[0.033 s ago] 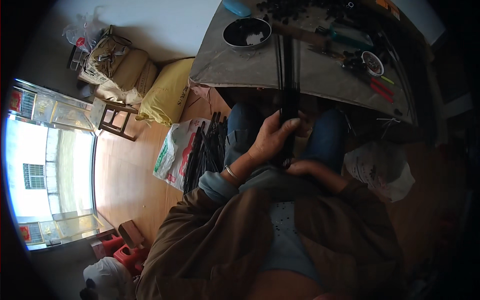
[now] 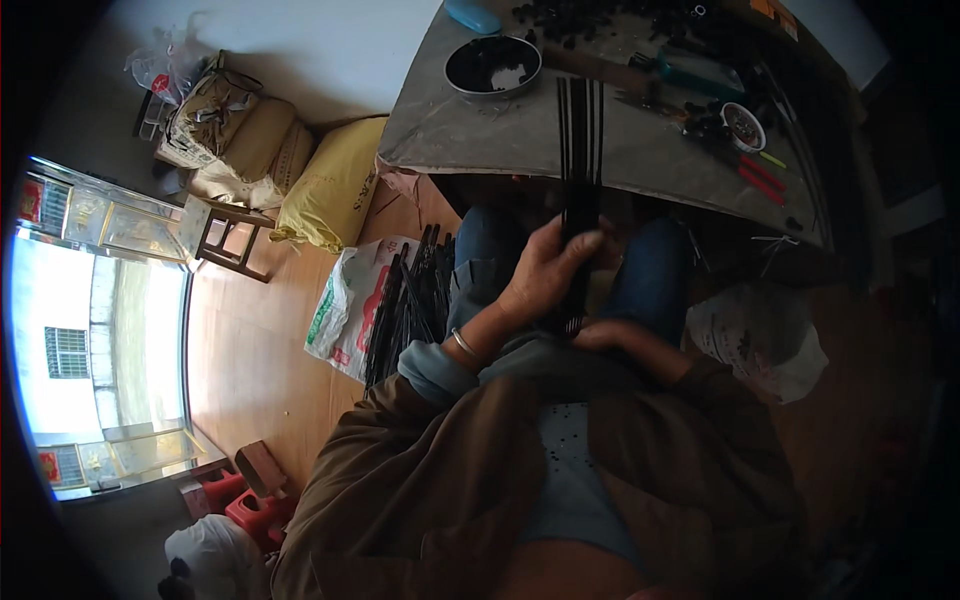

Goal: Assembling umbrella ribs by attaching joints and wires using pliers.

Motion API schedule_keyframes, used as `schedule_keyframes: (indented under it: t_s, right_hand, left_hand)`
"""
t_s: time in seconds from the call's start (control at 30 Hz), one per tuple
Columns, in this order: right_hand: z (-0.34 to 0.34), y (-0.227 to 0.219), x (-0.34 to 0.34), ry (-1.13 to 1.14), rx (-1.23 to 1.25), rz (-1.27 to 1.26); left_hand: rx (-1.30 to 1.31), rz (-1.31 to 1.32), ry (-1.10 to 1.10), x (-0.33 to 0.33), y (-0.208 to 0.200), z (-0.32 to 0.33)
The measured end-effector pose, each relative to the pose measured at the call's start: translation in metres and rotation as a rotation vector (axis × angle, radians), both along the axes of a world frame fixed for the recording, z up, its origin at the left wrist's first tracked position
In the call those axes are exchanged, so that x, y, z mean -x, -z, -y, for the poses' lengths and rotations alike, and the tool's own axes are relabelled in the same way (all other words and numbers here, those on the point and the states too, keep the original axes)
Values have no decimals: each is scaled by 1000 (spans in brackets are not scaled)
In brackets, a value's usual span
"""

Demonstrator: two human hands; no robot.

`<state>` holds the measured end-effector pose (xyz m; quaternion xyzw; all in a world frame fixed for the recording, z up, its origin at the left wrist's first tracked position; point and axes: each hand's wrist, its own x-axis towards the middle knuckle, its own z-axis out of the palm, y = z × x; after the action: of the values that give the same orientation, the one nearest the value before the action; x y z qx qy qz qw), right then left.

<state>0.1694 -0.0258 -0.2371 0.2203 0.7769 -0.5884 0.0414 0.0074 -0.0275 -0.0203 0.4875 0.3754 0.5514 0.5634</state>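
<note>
My left hand [image 2: 545, 265] is closed around a bundle of thin black rods [image 2: 580, 190], thumb across the front. The bundle stands nearly upright between my knees. Its upper ends fan slightly apart in front of the table edge, and pale tips show at the lower end. Close against that lower end is my right hand [image 2: 598, 334]; its fingers are hidden behind and below the rods, so its grip does not show. More long black rods [image 2: 410, 300] lie in a pile to the left of my leg, on a printed plastic sack [image 2: 345, 315].
On the grey-covered table [image 2: 470, 140] are a bowl [image 2: 494, 68] with black bits, loose black pieces [image 2: 565, 18], a small round dish [image 2: 743, 127] and red-handled tools [image 2: 763, 183]. Yellow sacks [image 2: 335, 185] and a wooden stool [image 2: 236, 240] stand left. A plastic bag [image 2: 760, 335] lies right.
The upper ends of the rods, blurred before, are sharper now and sit a little lower and further right. Both hands stay in nearly the same place.
</note>
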Motion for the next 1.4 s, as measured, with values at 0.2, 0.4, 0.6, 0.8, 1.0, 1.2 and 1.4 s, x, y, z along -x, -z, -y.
schedule_keyframes:
  t_s: [0.2, 0.4, 0.6, 0.8, 1.0, 1.2, 1.4]
  right_hand:
    - [1, -18, -13, -43, 80, 222]
    - [-79, -206, -90, 255, 182, -103]
    - [-119, -322, -56, 429, -65, -794]
    - [-68, -355, -25, 47, 384, -975]
    - [-71, -343, -12, 781, -292, -664]
    - [-71, -311, -15, 634, -727, 156]
    - [-70, -317, -32, 595, -597, 149]
  left_hand:
    - [13, -18, 62, -22, -23, -16]
    - [43, 3, 68, -33, -11, -10]
    - [-82, 55, 238, -56, -9, -19]
    - [61, 159, 22, -30, -34, -29]
    - [248, 411, 189, -20, -10, -26]
    - [296, 445, 301, -13, -16, -19]
    - [277, 454, 328, -20, -18, -17]
